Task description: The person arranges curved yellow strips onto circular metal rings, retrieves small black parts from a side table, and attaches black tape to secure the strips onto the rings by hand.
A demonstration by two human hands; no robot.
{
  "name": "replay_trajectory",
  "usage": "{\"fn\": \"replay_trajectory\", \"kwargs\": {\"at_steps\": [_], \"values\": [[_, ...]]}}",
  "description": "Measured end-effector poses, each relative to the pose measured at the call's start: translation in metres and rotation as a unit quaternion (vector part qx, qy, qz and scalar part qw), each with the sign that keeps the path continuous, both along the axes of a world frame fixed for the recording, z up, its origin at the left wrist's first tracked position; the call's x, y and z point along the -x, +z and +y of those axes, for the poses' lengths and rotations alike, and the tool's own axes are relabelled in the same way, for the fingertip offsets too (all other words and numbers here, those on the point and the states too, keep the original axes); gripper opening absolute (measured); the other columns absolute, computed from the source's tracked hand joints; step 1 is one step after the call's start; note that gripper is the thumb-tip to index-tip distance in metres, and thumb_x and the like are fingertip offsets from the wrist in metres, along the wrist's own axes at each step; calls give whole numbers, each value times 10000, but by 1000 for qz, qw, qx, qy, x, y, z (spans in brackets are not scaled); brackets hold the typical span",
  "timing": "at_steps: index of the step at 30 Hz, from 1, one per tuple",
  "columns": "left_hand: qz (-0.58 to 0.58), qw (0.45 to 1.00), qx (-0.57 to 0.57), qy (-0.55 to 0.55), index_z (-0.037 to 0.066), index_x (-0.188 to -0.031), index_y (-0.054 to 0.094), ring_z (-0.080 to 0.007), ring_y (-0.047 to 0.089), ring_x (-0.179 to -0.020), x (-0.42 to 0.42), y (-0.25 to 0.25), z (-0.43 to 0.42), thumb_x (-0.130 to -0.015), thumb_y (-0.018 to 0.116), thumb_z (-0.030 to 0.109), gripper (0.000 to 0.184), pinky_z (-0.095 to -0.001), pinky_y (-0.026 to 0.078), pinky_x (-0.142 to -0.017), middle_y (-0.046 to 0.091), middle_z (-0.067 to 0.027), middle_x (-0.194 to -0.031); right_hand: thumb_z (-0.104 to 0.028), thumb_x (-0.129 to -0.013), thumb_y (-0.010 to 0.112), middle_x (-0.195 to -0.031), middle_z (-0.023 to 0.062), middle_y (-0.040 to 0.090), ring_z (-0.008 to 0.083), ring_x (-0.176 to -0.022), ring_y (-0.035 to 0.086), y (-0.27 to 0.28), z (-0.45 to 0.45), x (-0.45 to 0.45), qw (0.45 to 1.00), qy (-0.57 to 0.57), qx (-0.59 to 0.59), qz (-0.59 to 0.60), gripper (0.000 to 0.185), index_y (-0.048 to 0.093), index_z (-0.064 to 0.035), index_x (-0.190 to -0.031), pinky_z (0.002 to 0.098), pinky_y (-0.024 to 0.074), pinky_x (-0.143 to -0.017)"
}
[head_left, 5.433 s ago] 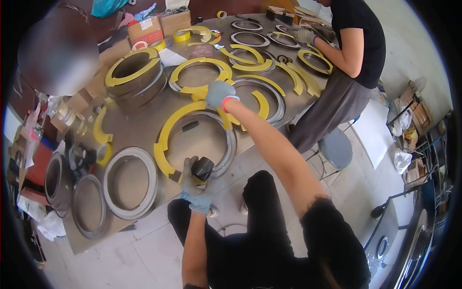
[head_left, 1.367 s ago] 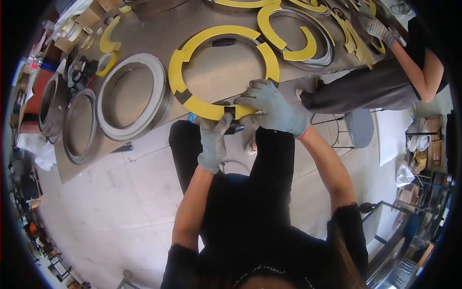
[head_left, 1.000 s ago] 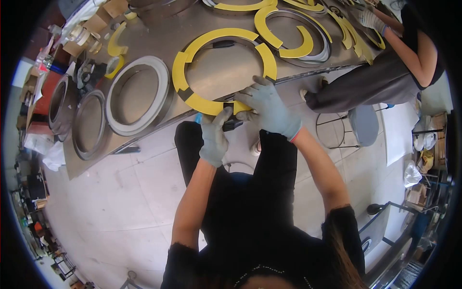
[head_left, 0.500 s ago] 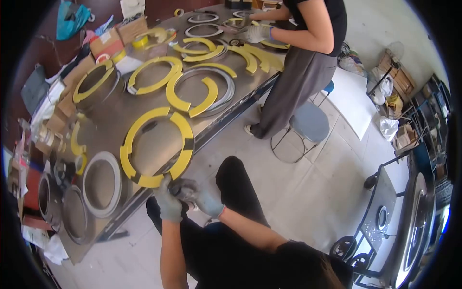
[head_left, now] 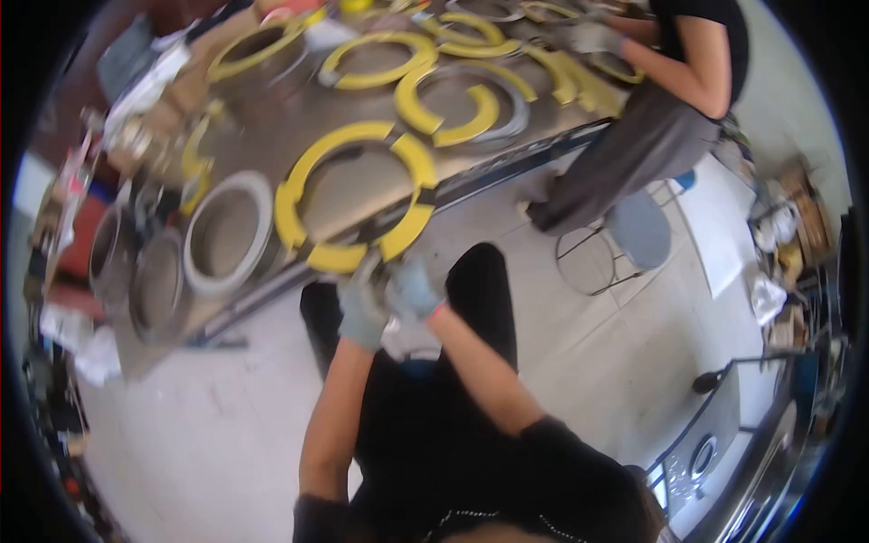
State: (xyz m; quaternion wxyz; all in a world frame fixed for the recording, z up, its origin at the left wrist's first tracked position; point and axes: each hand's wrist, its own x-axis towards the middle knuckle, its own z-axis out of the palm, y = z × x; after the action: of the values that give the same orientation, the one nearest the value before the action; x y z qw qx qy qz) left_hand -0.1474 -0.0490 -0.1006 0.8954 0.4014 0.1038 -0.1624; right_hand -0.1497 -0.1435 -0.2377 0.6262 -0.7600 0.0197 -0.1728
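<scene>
Both of my hands wear grey gloves and meet just below the near edge of a ring covered in yellow arc pieces (head_left: 296,226), which lies at the table's front edge. Dark patches show between some of its yellow pieces. My left hand (head_left: 364,312) is closed near the bottom of the ring, its fingers blurred. Beside it on the right, my right hand (head_left: 415,288) has its fingers smeared by motion, close to the left one. What either hand holds is too blurred to make out. Left of the ring stands a pale grey ring (head_left: 264,226).
More yellow-covered rings (head_left: 425,101) lie further back on the metal table (head_left: 262,127). A person (head_left: 701,63) in gloves works at the table's right side, near a round stool (head_left: 638,231). Dark rings (head_left: 156,285) sit at the left end.
The view has swung, so the table sits higher and further right. Since the earlier frames, my right hand has come off the ring's yellow surface and drawn in beside my left.
</scene>
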Motion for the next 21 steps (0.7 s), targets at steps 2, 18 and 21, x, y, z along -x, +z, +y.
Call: {"fn": "replay_trajectory", "kwargs": {"at_steps": [2,18,21], "values": [[14,998,28,52,53,-1160,583,-187,661,-941,3,6,-10,-833,715,-5,357,-311,545,-836,659,-69,-1076,-24,-870,590,-942,45,672,207,-850,643,52,-6,3,924,16,-380,29,188,647,-70,-1043,330,524,-779],[77,993,11,85,118,-1267,467,-176,620,-954,-5,18,-13,-960,636,206,362,-352,573,-754,599,-41,-1097,-145,-945,541,-773,72,634,109,-616,568,198,-66,-52,905,243,-247,246,219,662,8,-1043,268,463,-557],[56,994,18,92,196,-1244,508,-116,573,-674,-2,19,-18,-893,713,368,441,-256,469,-551,584,-4,-915,-130,-963,490,-739,14,586,80,-564,476,242,-60,-29,968,216,105,77,233,665,11,-1021,233,379,-504]]}}
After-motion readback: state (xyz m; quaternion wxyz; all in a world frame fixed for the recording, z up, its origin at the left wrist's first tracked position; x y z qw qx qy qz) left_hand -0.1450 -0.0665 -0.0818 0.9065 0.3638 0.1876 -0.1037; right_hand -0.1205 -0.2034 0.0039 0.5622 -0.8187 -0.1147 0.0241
